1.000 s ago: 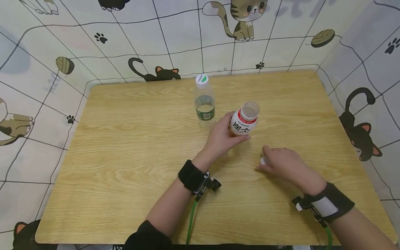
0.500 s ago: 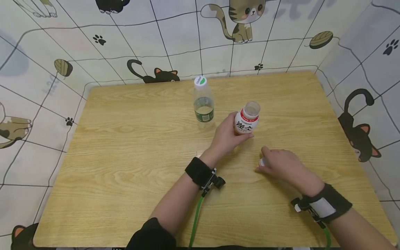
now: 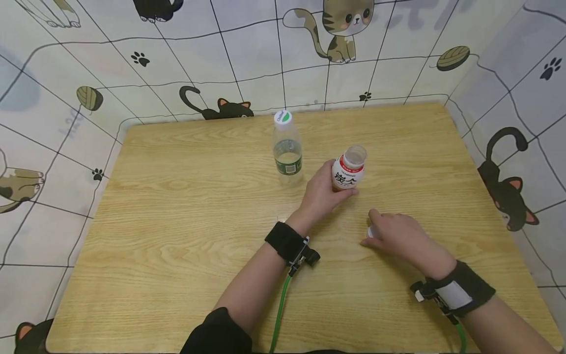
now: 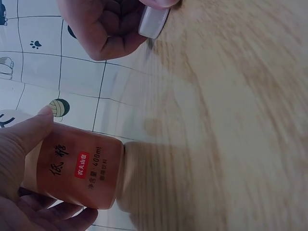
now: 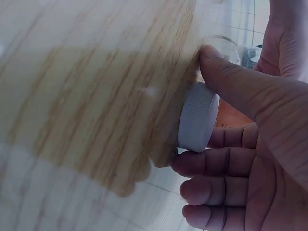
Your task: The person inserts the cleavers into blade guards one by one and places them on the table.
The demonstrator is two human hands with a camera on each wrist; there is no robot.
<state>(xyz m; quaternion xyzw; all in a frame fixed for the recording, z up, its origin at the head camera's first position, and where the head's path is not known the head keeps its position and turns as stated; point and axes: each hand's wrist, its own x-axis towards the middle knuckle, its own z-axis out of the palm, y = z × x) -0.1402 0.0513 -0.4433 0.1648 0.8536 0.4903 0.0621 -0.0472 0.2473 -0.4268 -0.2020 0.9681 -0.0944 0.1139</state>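
Note:
My left hand (image 3: 322, 194) grips the side of a plastic drink bottle (image 3: 347, 176) with a white and red label and an uncapped neck. In the left wrist view, the brown lower part of this bottle (image 4: 79, 163) shows, its base right at the wooden surface. Nearer to me and to the right, my right hand (image 3: 400, 237) holds a white bottle cap (image 3: 370, 232) low over the table. The right wrist view shows the ribbed side of the cap (image 5: 197, 118) between thumb and fingers. Most of it is hidden from the head view.
A clear bottle (image 3: 287, 152) with a green label and white cap stands behind my left hand. The wooden table (image 3: 177, 221) meets cat-patterned walls (image 3: 261, 54) at the back and sides. A green cable (image 3: 280, 314) trails from my left wrist strap.
My left hand has shifted the drink bottle slightly to the right, then stayed nearly still over the last half second. My right hand keeps its place with the cap.

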